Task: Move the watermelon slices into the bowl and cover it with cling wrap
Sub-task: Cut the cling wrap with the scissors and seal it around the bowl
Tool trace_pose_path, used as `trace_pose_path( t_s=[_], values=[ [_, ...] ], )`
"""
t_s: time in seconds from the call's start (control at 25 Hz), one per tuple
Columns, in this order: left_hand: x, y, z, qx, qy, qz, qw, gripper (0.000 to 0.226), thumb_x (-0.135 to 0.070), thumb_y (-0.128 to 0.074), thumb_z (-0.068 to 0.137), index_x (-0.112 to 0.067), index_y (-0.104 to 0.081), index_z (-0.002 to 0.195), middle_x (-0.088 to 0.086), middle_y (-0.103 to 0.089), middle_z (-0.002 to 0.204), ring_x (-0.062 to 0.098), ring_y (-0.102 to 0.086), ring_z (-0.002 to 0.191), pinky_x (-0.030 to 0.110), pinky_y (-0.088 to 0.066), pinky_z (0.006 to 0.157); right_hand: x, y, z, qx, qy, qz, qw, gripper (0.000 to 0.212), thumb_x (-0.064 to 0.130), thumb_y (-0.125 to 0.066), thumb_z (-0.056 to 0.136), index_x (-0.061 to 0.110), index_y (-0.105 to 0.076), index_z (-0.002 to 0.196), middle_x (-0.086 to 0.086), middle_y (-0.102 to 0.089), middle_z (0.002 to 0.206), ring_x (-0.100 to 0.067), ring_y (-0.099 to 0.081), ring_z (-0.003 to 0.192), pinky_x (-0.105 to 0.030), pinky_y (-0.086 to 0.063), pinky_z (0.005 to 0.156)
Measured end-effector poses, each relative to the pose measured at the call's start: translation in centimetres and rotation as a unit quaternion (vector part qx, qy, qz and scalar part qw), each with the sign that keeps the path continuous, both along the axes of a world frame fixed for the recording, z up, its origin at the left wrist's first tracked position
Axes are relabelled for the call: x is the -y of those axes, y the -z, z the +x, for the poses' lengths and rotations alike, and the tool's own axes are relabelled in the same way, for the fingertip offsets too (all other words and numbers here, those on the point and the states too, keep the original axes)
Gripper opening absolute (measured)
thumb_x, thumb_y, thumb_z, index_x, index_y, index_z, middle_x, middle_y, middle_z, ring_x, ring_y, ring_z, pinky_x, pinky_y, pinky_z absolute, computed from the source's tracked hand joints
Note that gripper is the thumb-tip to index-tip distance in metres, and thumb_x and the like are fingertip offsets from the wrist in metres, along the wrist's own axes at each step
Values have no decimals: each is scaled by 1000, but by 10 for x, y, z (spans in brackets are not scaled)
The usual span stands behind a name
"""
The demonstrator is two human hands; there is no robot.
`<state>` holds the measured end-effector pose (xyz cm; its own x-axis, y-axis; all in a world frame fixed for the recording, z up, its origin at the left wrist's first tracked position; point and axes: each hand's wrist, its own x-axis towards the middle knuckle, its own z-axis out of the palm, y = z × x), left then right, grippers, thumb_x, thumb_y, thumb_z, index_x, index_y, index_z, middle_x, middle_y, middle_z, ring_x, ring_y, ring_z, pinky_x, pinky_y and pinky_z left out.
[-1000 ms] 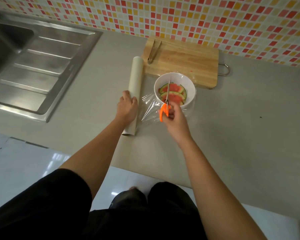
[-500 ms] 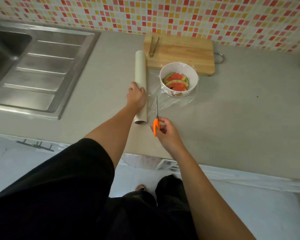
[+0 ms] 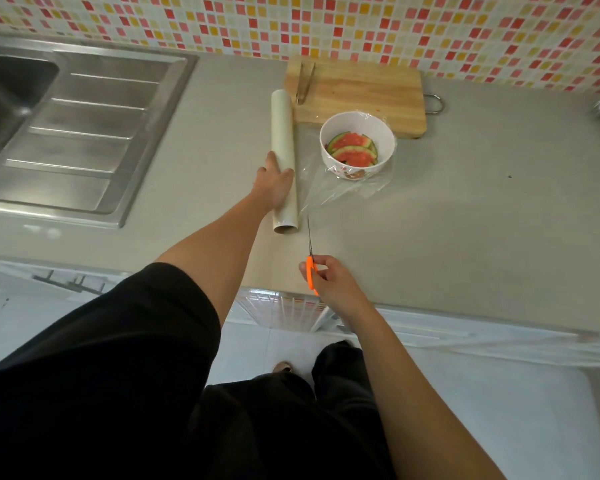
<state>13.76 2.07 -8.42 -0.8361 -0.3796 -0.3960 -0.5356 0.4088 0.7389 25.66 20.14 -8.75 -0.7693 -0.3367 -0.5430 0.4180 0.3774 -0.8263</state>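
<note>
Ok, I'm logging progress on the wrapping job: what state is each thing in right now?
Roll: lying flat, left hand holding it down.
Cling wrap: loose from roll over bowl; cut or not, cannot tell.
Bowl: upright on the counter.
Watermelon slices: inside the bowl.
Scissors: blades closed, gripped by right hand.
Tongs: lying on the cutting board.

Counter (image 3: 465,220) holdings: sink (image 3: 66,133) set in at far left; cutting board (image 3: 368,95) at the back against the wall, tongs (image 3: 305,83) on its left end. Bowl (image 3: 347,171) before the board, watermelon slices (image 3: 354,150) in it. Cling wrap roll (image 3: 282,133) left of the bowl, lying front to back, with its film (image 3: 329,192) spread rightward to the bowl. Left hand (image 3: 274,185) on the roll's near half. Right hand (image 3: 333,282) at the front edge with scissors (image 3: 310,251), which point back toward the film.
</note>
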Motion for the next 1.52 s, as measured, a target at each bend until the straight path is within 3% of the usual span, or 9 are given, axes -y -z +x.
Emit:
trace_pose_path(
  t_s=[0.2,0.32,0.48,0.68,0.8,1.04,1.24,1.52],
  values=[
    [2,-1,-2,3,-4,19,1000,60,-24,-38,90,-14,-18,146,19,-38,136,38,-44,120,49,-38,104,7,0,-7,10,10,-7,1000,31,46,-60,85,26,-52,108,-1,-65,103,-12,-59,91,-18,-43,68],
    [2,-2,-4,4,-12,24,1000,59,-22,-37,91,-16,-16,146,18,-38,136,37,-43,121,46,-38,103,11,4,-10,23,0,-7,1000,35,49,-60,84,24,-54,108,6,-63,96,-10,-58,90,-22,-44,73],
    [4,3,-8,2,-10,20,1000,53,-19,-35,94,-14,-18,144,19,-38,134,36,-43,119,40,-38,96,10,5,-12,35,-8,1,999,41,52,-59,83,23,-53,112,3,-65,103,-13,-59,94,-22,-44,68],
    [6,8,-9,-16,-10,23,1000,38,-17,-35,94,-7,-30,130,22,-44,128,38,-48,112,36,-39,85,12,6,-20,31,-28,-8,999,39,47,-60,85,22,-52,114,3,-64,99,-11,-57,91,-27,-43,88],
    [7,9,-10,-16,-7,19,1000,40,-18,-36,93,-7,-29,131,22,-45,128,39,-48,112,38,-39,87,17,10,-27,33,-29,5,999,39,47,-59,85,21,-53,113,7,-63,91,-11,-56,89,-32,-44,95],
    [8,11,-10,-17,-3,14,1000,42,-19,-36,93,-8,-28,133,22,-45,127,40,-47,112,41,-40,91,22,5,-35,33,-23,1,999,37,41,-57,89,14,-51,113,16,-58,78,-6,-54,84,-28,-41,91],
    [8,9,-9,-14,-3,15,1000,46,-19,-35,93,-9,-26,137,22,-43,130,39,-45,115,42,-39,95,33,6,-43,36,3,-41,999,24,34,-58,90,19,-50,107,11,-57,78,-1,-49,75,-25,-38,86],
    [7,7,-8,-6,-5,19,1000,52,-20,-35,93,-11,-21,142,21,-41,132,40,-44,117,44,-39,98,35,9,-45,40,11,-36,999,29,36,-58,90,17,-49,110,8,-54,80,-2,-49,76,-25,-38,85]
  ],
)
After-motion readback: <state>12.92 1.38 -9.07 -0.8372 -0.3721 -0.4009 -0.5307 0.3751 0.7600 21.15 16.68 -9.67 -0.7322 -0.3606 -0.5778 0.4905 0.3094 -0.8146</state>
